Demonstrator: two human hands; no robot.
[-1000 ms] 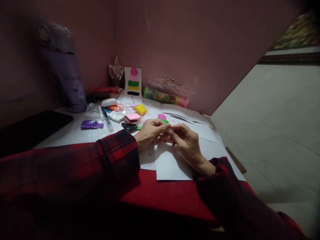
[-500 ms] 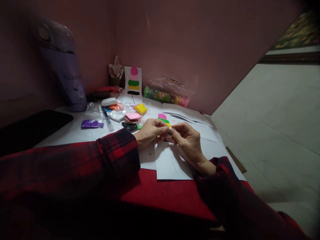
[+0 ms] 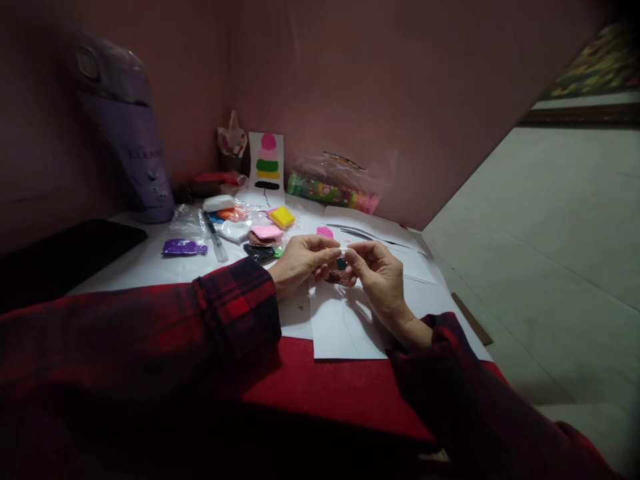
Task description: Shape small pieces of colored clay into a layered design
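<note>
Between the thumbs and forefingers of both hands is a small white piece of what looks like modelling clay (image 3: 343, 251). My left hand (image 3: 301, 261) pinches its left end, and my right hand (image 3: 380, 277) pinches the right end. Both are held above a white sheet of paper (image 3: 345, 340). On that sheet is a clay picture, its pink top (image 3: 325, 232) showing behind the fingers and its brown, textured bottom (image 3: 338, 277) below them. A dark patch shows between; my fingers hide most of the middle.
Left of my hands lie a yellow clay block (image 3: 281, 217), a pink clay packet (image 3: 266, 232), a purple packet (image 3: 185, 247) and a brush-like pen (image 3: 216, 238). Behind stand a striped picture card (image 3: 267, 160), a bag of coloured tubes (image 3: 330, 193) and a purple tumbler (image 3: 127, 140).
The fingertips have drawn slightly apart and risen a little, so the white piece shows between them. My hands now cover the picture's green and yellow bands.
</note>
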